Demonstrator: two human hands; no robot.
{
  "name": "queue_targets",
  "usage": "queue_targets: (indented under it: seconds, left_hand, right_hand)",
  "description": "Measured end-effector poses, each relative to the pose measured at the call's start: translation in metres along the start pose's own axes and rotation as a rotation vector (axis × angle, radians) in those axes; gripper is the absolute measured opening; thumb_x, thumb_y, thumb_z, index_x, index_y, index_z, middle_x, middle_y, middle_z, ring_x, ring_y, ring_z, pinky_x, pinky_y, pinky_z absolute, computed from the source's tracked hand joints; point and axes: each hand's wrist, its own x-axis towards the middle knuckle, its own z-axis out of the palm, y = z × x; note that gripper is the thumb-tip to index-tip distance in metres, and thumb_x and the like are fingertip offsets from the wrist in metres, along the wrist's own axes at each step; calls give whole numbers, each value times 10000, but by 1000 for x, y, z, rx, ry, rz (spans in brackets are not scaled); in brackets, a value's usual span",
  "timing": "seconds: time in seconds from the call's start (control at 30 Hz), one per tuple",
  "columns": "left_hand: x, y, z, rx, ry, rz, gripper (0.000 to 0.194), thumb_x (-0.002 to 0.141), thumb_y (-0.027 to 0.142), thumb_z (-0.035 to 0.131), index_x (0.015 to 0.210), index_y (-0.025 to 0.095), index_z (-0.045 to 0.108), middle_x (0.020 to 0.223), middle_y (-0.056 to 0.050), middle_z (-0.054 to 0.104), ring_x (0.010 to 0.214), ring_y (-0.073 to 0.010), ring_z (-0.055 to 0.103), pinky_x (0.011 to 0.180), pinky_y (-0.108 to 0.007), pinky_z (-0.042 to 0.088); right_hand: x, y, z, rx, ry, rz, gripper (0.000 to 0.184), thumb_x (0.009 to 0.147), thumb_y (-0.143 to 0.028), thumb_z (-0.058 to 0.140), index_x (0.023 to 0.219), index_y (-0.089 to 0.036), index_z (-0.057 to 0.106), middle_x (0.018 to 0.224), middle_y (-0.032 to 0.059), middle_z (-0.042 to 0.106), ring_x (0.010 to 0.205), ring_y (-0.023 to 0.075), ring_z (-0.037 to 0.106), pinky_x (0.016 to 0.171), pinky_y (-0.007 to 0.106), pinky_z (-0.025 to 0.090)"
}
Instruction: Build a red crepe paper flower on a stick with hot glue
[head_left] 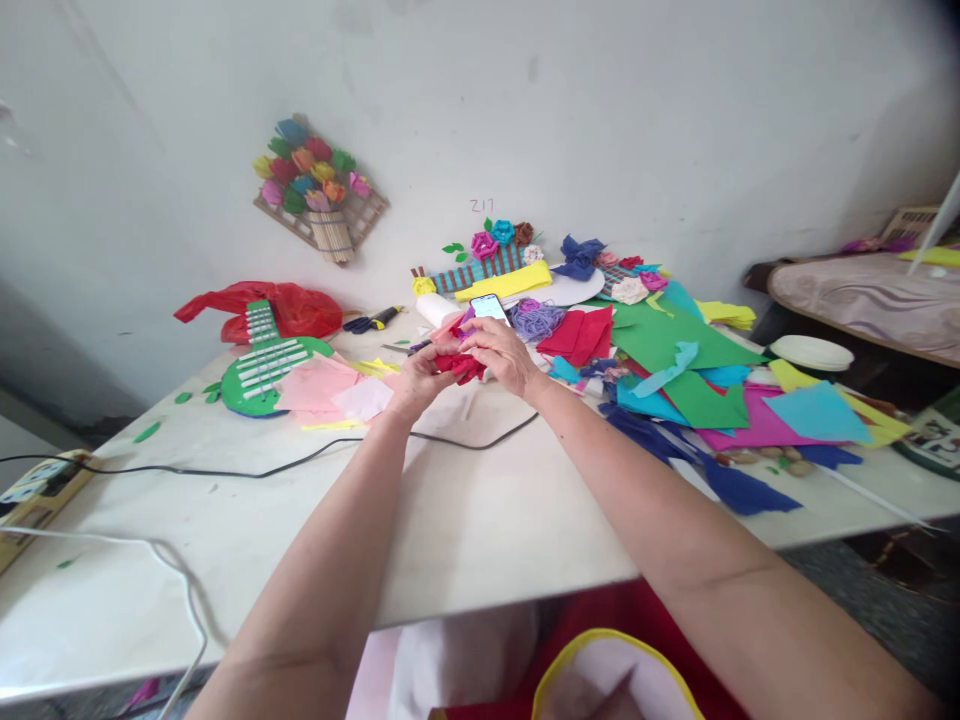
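Observation:
Both hands meet over the middle of the table, closed around a small red crepe-paper flower (463, 367). My left hand (422, 378) grips it from the left side. From the right, my right hand (504, 355) has its fingers bent over the top of the red paper; its fingertips partly hide the petals. Just behind the fingers lies a lit phone (489, 308). A bundle of purple yarn (538, 320) is to the right of the phone, with folded red paper (577, 335) beside it. Pink paper sheets (319, 385) lie left of my left hand.
A green guitar-shaped craft (255, 375) and a red plastic bag (289, 310) lie at the left, near scissors (360, 324) and a yellow-black cutter (385, 318). Coloured paper (675, 335) covers the right side. A black cable (262, 472) crosses the table to a power strip (41, 500).

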Motion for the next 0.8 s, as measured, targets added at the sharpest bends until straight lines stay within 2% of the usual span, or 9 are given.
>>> queue_targets:
  seconds: [0.17,0.4,0.6,0.7,0.8]
  left_hand:
    - [-1,3,3,2,20,-6,409,473,254,918,818,155,722,735,-44,716,677,-180,662,647,-300,536]
    - [1,0,-6,-90,101,-19,431,465,283,918,822,172,706,787,-38,733,699,-179,673,673,-309,552]
    - [3,-5,-16,-214,158,-31,442,489,287,909,859,205,682,886,-47,738,783,-199,688,695,-319,557]
    - [3,-5,-19,-223,158,-37,431,521,290,895,883,223,671,940,-48,735,850,-214,688,727,-333,557]
    - [3,-7,-20,-235,166,-40,440,524,278,893,896,229,663,946,-37,731,859,-207,687,731,-324,553]
  right_hand:
    - [0,6,-1,89,202,67,253,812,-260,446,860,-202,688,1059,76,659,1079,226,557,1021,379,382]
    - [-6,28,-2,3,386,421,313,812,-246,401,923,-179,686,900,65,691,892,221,602,869,359,451]
    - [-9,33,-3,-131,390,543,215,822,-310,500,880,-224,688,777,37,677,809,219,600,788,346,449]
    - [-8,29,2,-33,325,585,227,834,-385,504,830,-226,667,710,12,645,753,196,590,738,324,455]
    - [-7,22,8,169,261,598,237,817,-414,511,806,-218,644,655,-12,610,695,164,578,663,278,455]
